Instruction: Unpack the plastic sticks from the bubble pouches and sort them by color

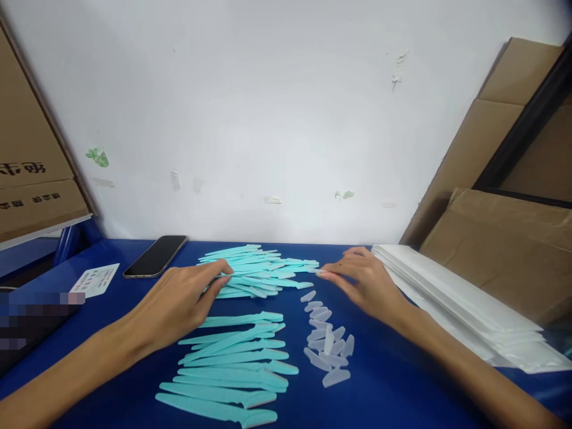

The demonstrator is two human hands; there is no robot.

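Observation:
My left hand (190,298) is closed in a pinch on the handle of a turquoise eyebrow razor (254,274), held over the far pile. My right hand (364,279) pinches a small translucent blade cap (318,271) close to the razors' blade ends; whether the cap touches a blade is too small to tell. Beneath and behind the left fingers lies a heap of similar razors (250,256). Nearer to me, several more razors (223,395) lie in a loose column, blades to the right. Loose translucent caps (336,376) are scattered to the right of that column.
A phone (156,256) and a printed card (96,280) lie at the left on the blue table (379,381). White flat packets (465,304) are stacked at the right, beside cardboard (500,250). A cardboard box (36,137) stands at the left, and a white wall (286,119) rises behind.

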